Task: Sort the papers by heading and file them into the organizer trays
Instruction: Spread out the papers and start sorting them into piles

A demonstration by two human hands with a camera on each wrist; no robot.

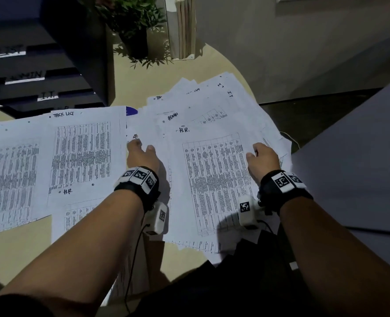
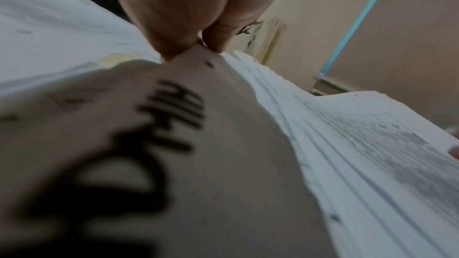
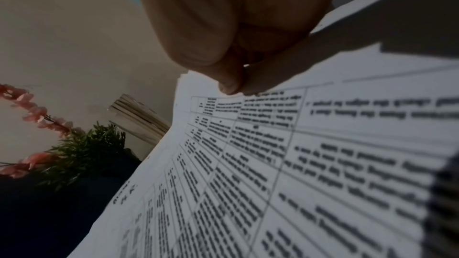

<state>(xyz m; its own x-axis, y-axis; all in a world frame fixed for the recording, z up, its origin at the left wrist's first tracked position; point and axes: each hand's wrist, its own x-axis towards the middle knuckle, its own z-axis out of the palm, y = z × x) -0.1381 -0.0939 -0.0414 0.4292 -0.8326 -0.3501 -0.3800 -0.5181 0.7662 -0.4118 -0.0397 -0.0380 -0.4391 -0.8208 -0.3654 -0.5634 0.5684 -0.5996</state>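
1. Two hands hold one sheet: the left hand [image 1: 142,154] pinches the H.R. sheet [image 1: 212,177] at its left edge between thumb and fingertips [image 2: 213,40], and the right hand [image 1: 263,160] pinches its right edge, thumb on top.
2. That sheet lies on top of the loose pile [image 1: 212,99], which fans out beyond it toward the plant [image 1: 130,21].
3. Risk: the pinches may catch a second sheet from the pile below, so a wrong heading gets filed with it.
4. Risk: lifting could drag the fanned pile off the table's [image 1: 29,255] rounded edge to the right of the H.R. sheet.
5. Risk: two sorted piles lie left of the H.R. sheet, a TASK LIST sheet [image 1: 84,152] beside an ADMIN sheet [image 1: 8,179]; another H.R. heading shows under the former, so overlaps may mix them.
6. The dark organizer [image 1: 43,72] stands left of the plant, its tray labels partly unreadable in the dim light.
7. The table is pale and round; books [image 1: 185,26] stand right of the plant against a plain wall.
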